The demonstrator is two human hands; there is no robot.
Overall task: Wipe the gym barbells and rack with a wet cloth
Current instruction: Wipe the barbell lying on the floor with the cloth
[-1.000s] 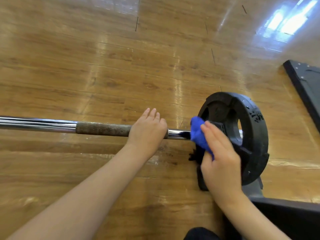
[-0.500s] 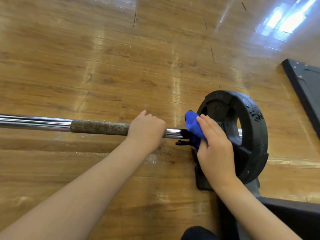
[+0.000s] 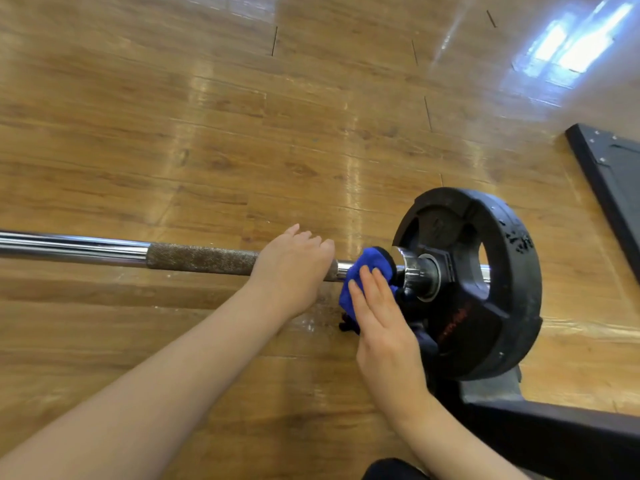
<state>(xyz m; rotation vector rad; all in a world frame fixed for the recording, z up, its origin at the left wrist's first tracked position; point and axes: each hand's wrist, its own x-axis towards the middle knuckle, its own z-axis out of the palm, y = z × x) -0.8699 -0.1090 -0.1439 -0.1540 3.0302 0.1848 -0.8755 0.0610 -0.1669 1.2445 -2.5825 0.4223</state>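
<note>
A chrome barbell [image 3: 201, 259] with a rough knurled section lies across the view above a wooden floor. A black weight plate [image 3: 512, 271] sits on its right end behind a chrome collar [image 3: 415, 271]. My left hand [image 3: 294, 268] grips the bar, fingers curled over it, just left of the cloth. A blue cloth [image 3: 367, 265] is draped over the bar between that hand and the collar. My right hand [image 3: 384, 327] presses the cloth from the near side with straight fingers; its thumb is hidden. A dark fringe of cloth hangs below.
A dark rack beam [image 3: 554, 434] and a grey foot [image 3: 491, 389] lie under the plate at bottom right. A black platform edge [image 3: 616, 174] runs along the right side. Glossy wooden floor [image 3: 242, 116] spreads beyond the bar.
My right hand has carried the blue cloth off the plate's face, leftward and down onto the bar beside the collar. My left hand stays on the bar.
</note>
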